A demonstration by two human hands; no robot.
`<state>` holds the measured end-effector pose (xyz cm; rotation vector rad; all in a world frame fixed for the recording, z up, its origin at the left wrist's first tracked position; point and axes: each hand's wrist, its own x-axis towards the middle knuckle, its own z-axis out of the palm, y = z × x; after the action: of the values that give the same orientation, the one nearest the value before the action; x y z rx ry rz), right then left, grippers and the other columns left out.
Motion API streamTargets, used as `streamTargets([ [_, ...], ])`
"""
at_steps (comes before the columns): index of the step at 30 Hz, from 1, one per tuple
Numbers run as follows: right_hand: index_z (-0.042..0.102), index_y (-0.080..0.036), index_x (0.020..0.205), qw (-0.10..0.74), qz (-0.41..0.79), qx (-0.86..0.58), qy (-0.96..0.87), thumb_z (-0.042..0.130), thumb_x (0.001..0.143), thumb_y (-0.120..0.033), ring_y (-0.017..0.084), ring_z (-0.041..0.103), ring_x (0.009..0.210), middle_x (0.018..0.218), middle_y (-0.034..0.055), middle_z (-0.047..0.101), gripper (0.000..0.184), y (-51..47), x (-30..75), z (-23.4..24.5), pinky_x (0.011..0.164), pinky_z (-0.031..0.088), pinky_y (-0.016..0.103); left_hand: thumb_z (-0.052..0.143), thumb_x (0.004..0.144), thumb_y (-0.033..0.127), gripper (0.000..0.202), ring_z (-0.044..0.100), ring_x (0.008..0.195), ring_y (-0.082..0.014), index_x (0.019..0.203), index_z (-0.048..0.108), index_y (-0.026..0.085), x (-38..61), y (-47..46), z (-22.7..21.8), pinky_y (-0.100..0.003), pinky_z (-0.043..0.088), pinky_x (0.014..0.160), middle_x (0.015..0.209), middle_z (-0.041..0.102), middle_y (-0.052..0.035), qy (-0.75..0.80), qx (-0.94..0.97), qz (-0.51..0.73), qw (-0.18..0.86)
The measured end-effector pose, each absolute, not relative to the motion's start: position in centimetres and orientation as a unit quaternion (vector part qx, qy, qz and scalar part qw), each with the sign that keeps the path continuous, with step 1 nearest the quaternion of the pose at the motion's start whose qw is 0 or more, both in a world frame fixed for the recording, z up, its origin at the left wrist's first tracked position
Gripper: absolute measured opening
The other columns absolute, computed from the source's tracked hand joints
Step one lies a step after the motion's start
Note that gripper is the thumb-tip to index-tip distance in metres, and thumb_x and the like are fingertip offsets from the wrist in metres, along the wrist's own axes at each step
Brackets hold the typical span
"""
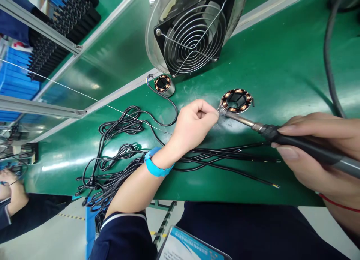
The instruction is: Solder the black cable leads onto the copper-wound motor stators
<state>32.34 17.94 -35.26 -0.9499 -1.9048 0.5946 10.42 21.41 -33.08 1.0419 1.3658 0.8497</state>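
My right hand [315, 155] grips the dark handle of a soldering iron [298, 142], whose tip points left to the near edge of a round motor stator [236, 101] with copper windings. My left hand [194, 121], with a blue band at the wrist, is pinched closed beside the stator. A thin strand, which looks like solder wire [221, 109], shows between its fingertips and the iron's tip; the exact contact is too small to make out. A long pale strand [84, 95] runs from the upper left toward this hand, and part of it is hidden.
A fan with a wire guard [194, 46] stands behind the stator. Another stator [164, 85] with a black cable sits to its left. Coiled black cables [120, 125] and stripped cable ends [274, 185] lie on the green bench. A co-worker's hand [8, 177] is at far left.
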Motion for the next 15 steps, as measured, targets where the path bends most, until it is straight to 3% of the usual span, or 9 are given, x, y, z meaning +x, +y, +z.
streamTargets([
  [5,0.061,-0.023,0.1,0.479,0.224,-0.363,-0.767,0.067,0.089,-0.023,0.011,0.056,0.058,0.075,0.0038,0.061,0.013,18.0,31.8,-35.5,0.045,0.041,0.024,0.057,0.072,0.006,0.016,0.038,0.044,-0.0023,0.062,0.052,0.017,10.4,21.5,-33.1,-0.017,0.03,0.044,0.05,0.048,0.0083,0.581,0.444,0.364,0.577],
  [15,0.063,-0.023,0.099,0.498,0.219,-0.397,-0.739,0.067,0.092,-0.033,0.011,0.056,0.06,0.079,0.0049,0.063,0.012,17.3,31.8,-36.3,0.048,0.04,0.026,0.057,0.073,0.007,0.016,0.038,0.043,-0.0023,0.062,0.052,0.017,10.5,21.5,-33.0,-0.017,0.03,0.044,0.048,0.047,0.0085,0.58,0.441,0.363,0.581],
])
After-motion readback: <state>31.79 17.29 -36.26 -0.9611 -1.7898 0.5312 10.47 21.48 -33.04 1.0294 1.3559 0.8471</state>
